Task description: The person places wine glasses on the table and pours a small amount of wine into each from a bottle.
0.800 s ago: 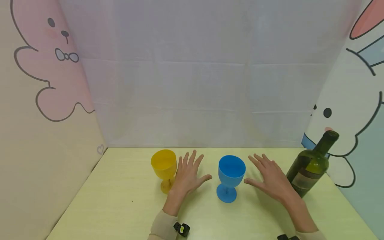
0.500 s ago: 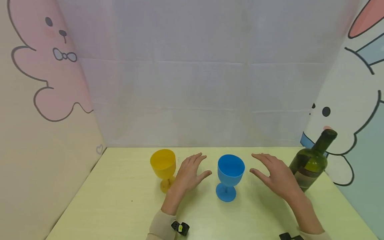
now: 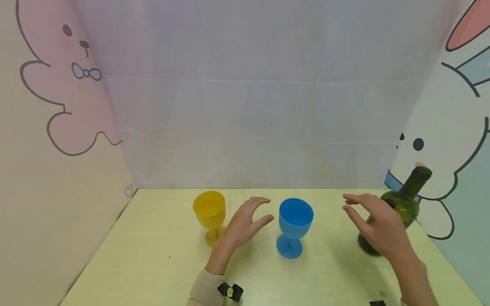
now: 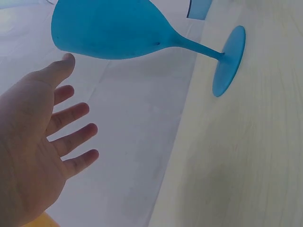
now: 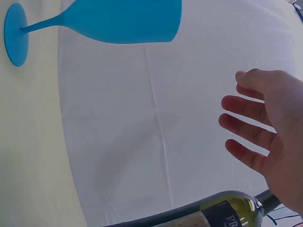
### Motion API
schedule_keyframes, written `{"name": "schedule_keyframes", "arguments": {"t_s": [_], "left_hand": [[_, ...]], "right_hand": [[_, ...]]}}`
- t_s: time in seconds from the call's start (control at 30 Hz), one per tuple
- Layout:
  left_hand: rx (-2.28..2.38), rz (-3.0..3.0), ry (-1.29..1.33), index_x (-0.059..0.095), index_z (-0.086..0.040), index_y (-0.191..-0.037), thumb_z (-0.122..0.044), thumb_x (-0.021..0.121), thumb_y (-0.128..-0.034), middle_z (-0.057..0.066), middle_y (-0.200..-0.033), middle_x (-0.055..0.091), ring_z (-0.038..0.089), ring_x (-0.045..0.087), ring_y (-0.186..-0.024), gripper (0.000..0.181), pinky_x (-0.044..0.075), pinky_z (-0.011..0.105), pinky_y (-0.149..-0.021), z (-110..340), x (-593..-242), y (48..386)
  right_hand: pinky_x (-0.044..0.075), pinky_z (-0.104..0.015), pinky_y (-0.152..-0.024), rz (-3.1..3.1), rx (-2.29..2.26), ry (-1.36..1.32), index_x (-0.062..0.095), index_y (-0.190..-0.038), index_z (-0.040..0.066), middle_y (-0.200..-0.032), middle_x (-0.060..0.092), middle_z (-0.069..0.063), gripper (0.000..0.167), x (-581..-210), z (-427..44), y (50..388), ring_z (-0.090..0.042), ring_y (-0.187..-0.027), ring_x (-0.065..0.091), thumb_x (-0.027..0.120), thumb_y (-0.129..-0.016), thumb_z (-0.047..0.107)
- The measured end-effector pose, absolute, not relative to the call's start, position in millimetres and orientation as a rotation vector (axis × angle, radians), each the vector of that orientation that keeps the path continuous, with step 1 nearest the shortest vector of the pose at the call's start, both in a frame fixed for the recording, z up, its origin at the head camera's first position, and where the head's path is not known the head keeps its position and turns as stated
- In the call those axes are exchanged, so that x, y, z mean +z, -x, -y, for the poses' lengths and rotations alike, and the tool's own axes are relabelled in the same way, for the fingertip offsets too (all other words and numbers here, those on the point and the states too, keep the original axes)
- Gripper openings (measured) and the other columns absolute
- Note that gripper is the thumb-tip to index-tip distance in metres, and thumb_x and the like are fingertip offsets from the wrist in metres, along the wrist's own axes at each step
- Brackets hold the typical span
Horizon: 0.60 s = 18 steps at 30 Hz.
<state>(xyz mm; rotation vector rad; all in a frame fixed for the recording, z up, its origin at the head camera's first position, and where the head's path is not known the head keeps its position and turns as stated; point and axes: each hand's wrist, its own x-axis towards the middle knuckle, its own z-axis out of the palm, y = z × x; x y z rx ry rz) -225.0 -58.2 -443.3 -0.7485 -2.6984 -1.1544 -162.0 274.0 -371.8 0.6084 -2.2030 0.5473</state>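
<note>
A blue goblet (image 3: 295, 217) stands upright on the table, between the two hands. My left hand (image 3: 242, 223) hovers just left of it, fingers relaxed and apart from the cup, with a yellow goblet (image 3: 209, 209) standing behind its other side. In the left wrist view the thumb of the left hand (image 4: 33, 137) is near the rim of the blue goblet (image 4: 111, 28). My right hand (image 3: 386, 225), loosely bent and empty, is in front of a green bottle (image 3: 406, 206) and partly hides it. The right wrist view shows the bottle (image 5: 227, 210) beside that hand (image 5: 279, 127).
The pale table (image 3: 134, 255) ends at a white cloth backdrop (image 3: 245, 127). Side panels with cartoon animals stand at the left (image 3: 69, 85) and right (image 3: 444, 140). A dark wrist device (image 3: 231, 291) is on the left sleeve.
My right hand has moved right, away from the blue goblet and in front of the bottle. The left hand's fingers have bent a little; the goblets and bottle have stayed in place.
</note>
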Motion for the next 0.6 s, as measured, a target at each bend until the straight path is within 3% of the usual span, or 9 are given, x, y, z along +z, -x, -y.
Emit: {"name": "schedule_keyframes", "arguments": {"t_s": [0.07,0.2,0.3,0.4,0.6], "left_hand": [[-1.188,2.689,0.754,0.052,-0.028,-0.141,-0.056,0.056,-0.0959,-0.005,-0.146,0.051,0.02,0.048,-0.136,0.053,0.044,0.047,-0.111,57.1,-442.3,224.4],[-1.275,2.673,0.778,0.051,-0.029,-0.141,-0.053,0.057,-0.0963,-0.006,-0.145,0.051,0.019,0.049,-0.133,0.052,0.046,0.047,-0.109,56.9,-439.6,223.3],[-1.324,2.666,0.811,0.05,-0.027,-0.142,-0.051,0.057,-0.097,-0.006,-0.146,0.05,0.019,0.049,-0.133,0.052,0.046,0.047,-0.108,56.3,-438.0,221.8],[-1.337,2.665,0.843,0.049,-0.026,-0.143,-0.051,0.057,-0.0973,-0.006,-0.146,0.05,0.019,0.048,-0.133,0.053,0.046,0.048,-0.108,55.1,-437.1,220.1],[-1.341,2.682,0.847,0.047,-0.031,-0.144,-0.054,0.056,-0.0968,-0.008,-0.147,0.049,0.017,0.049,-0.132,0.053,0.047,0.047,-0.107,53.2,-433.4,216.6]], "right_hand": [[0.032,0.002,-0.095,2.179,0.572,-0.617,0.073,-0.113,0.006,-0.095,0.074,-0.005,0.028,-368.5,-277.3,159.6,-0.013,-0.091,0.062,0.067,-0.096,0.027],[0.035,0.001,-0.091,2.134,0.619,-0.609,0.074,-0.109,0.003,-0.091,0.073,-0.007,0.024,-363.9,-282.0,157.1,0.002,-0.093,0.058,0.075,-0.086,0.01],[0.037,0.0,-0.086,2.057,0.665,-0.611,0.075,-0.105,0.001,-0.086,0.072,-0.009,0.022,-362.1,-285.6,156.6,0.01,-0.092,0.055,0.073,-0.089,0.017],[0.038,0.0,-0.081,1.968,0.701,-0.603,0.076,-0.099,-0.002,-0.081,0.07,-0.009,0.033,-360.1,-290.0,155.0,0.013,-0.088,0.054,0.068,-0.094,0.03],[0.038,0.002,-0.079,1.907,0.739,-0.474,0.075,-0.09,-0.007,-0.096,0.065,0.024,0.031,-350.2,-300.5,145.7,0.021,-0.087,0.052,0.071,-0.092,0.024]]}}
